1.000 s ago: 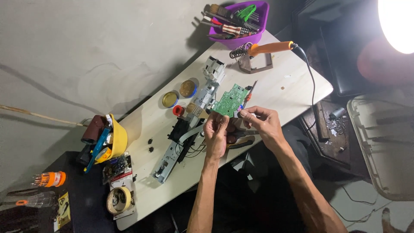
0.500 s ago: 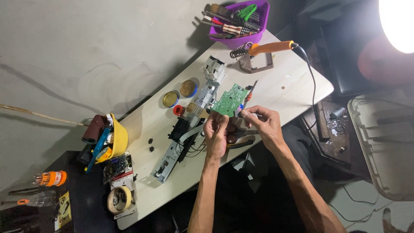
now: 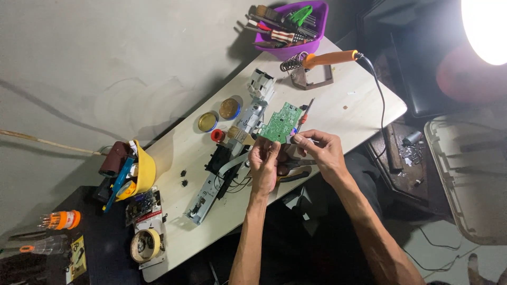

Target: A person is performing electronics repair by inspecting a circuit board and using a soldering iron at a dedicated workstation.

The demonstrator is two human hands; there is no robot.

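1. The left hand grips the near edge of a green circuit board, fingers curled around its lower left corner.
2. The right hand pinches the board's near right corner, thumb and fingertips closed on it, so both hands hold the board tilted above the near edge of the counter.
3. A thin screwdriver with a red-and-black shaft shows just right of the board; whether the right hand holds it I cannot tell.
4. Left of the board lies a long grey and black mechanism stretched diagonally across the counter, with loose wires beside it close to the left hand.
5. A small red cap sits just left of the mechanism, and two round tins lie farther left, side by side.
6. At the far side, an orange-handled soldering iron rests in its coiled stand, its black cord trailing off the right edge.
7. A purple tray of tools sits at the far end of the counter.
8. At the near left, a yellow bowl holds tools, and a roll of tape lies nearer.
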